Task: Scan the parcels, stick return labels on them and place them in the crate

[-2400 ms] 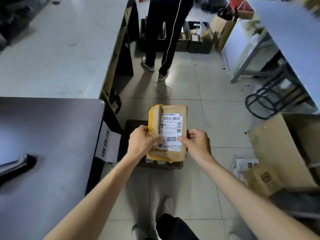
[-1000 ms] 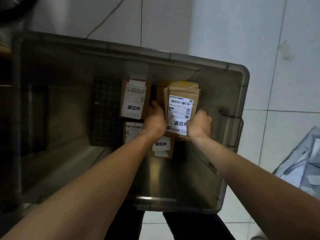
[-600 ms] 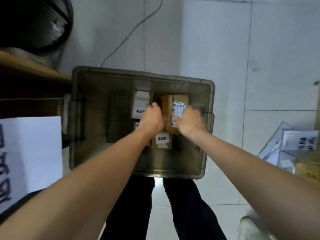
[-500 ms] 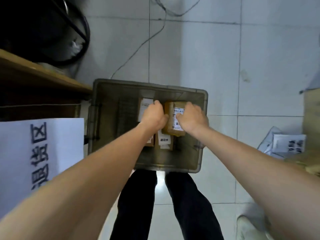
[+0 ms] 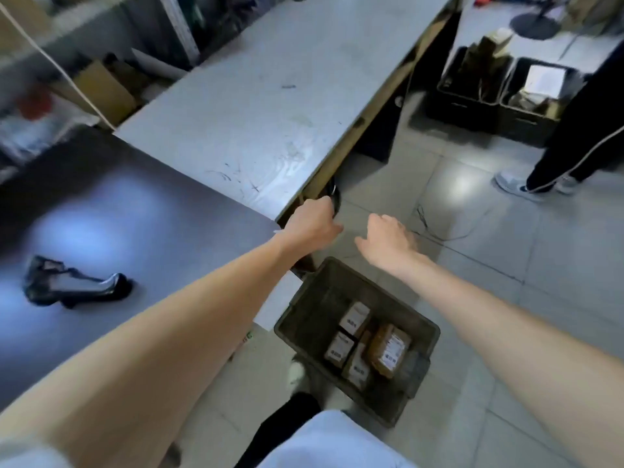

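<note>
Four pkgs (image 5: 388, 351) in 1 crate (image 5: 381, 293) — 2 hands (image 5: 312, 221) (image 5: 388, 241) off it.

— What do we see underfoot?
— Pale glossy floor tiles (image 5: 489, 298), with a bright glare at two o'clock and a thin cable (image 5: 439, 234) trailing at three.
— And the furniture?
— At twelve, a long grey table (image 5: 270, 106), scuffed. A dark table (image 5: 118, 214) with a bluish sheen butts against it at nine. At ten we make out blurred shelving (image 5: 101, 15) and a cardboard box (image 5: 101, 89). Toward two, black bins (image 5: 464, 108) stand beside someone's dark trouser legs (image 5: 567, 143).
</note>
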Tool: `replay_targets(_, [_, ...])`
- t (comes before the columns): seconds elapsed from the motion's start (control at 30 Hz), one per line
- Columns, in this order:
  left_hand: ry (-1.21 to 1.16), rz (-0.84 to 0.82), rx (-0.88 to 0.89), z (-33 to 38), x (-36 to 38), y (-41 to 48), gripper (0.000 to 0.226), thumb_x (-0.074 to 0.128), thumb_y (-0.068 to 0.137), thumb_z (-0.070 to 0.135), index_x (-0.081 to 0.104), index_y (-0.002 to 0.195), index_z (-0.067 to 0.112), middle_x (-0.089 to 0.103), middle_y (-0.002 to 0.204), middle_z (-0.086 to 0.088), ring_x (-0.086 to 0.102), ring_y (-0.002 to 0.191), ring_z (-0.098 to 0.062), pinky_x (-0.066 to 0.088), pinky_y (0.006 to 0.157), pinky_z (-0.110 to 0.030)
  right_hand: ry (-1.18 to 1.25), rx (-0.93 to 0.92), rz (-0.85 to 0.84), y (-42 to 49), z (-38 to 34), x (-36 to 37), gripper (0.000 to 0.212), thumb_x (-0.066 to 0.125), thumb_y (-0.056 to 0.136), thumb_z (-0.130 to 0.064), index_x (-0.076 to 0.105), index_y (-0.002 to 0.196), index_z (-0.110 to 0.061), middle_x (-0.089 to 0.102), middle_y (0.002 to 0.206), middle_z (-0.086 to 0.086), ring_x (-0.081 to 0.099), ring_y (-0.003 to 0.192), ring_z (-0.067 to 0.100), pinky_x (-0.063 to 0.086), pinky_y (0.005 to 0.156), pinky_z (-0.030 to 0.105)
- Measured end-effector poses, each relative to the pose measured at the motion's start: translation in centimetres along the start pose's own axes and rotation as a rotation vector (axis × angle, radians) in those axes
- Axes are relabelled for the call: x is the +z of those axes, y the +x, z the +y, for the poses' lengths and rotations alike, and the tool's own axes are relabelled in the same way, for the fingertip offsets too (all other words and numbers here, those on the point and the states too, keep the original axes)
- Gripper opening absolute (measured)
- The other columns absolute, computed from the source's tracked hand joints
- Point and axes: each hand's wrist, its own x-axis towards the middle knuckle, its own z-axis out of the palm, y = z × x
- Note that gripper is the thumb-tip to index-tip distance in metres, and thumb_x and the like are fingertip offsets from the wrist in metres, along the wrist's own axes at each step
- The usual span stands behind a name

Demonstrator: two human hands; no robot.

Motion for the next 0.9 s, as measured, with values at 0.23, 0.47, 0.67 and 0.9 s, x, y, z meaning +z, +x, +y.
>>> replay_targets(0.23, [-0.114,0.292,-0.384,-12.3,-9.4,-16.0,0.030,0.057,0.093,0.025,0.053,0.117,0.007,0.060,0.113,-0.014,0.059,0.102,-0.033,0.049,0.082,-0.040,-0.107,-0.506,-0.035,-5.9,-18.0,-3.4,0.034,0.049,0.098,-0.032,0.050,0.121,-0.007,0.055,0.122,0.012,0.053,0.111,0.030,0.040,0.075,0.035])
replay_targets(0.47, [-0.234,0.553,-0.809,-24.8,-9.9,-34.8,0.030,0.057,0.090,0.026,0.057,0.114,0.008,0.063,0.118,-0.015,0.058,0.111,-0.033,0.048,0.089,-0.036,-0.164,-0.952,-0.109,-17.3,-34.9,2.1,0.035,0.054,0.093,-0.031,0.052,0.116,-0.005,0.056,0.123,0.015,0.053,0.114,0.035,0.045,0.082,0.038])
replay_targets(0.67, [-0.295,0.611,-1.044,-31.7,-7.1,-47.3,0.029,0.058,0.088,0.026,0.057,0.111,0.009,0.064,0.116,-0.015,0.060,0.108,-0.036,0.048,0.085,-0.036,-0.207,-1.212,-0.181,-26.8,-43.8,8.6,0.034,0.052,0.095,-0.030,0.050,0.116,-0.003,0.055,0.123,0.015,0.051,0.116,0.034,0.042,0.084,0.037])
replay_targets(0.9, [-0.371,0.667,-1.132,-38.8,-6.7,-55.2,0.028,0.058,0.089,0.028,0.055,0.113,0.013,0.064,0.114,-0.008,0.060,0.106,-0.030,0.050,0.086,-0.035,-0.221,-1.273,-0.239,-34.1,-51.4,13.7,0.028,0.052,0.092,-0.025,0.052,0.111,-0.005,0.056,0.121,0.014,0.051,0.114,0.034,0.039,0.077,0.034])
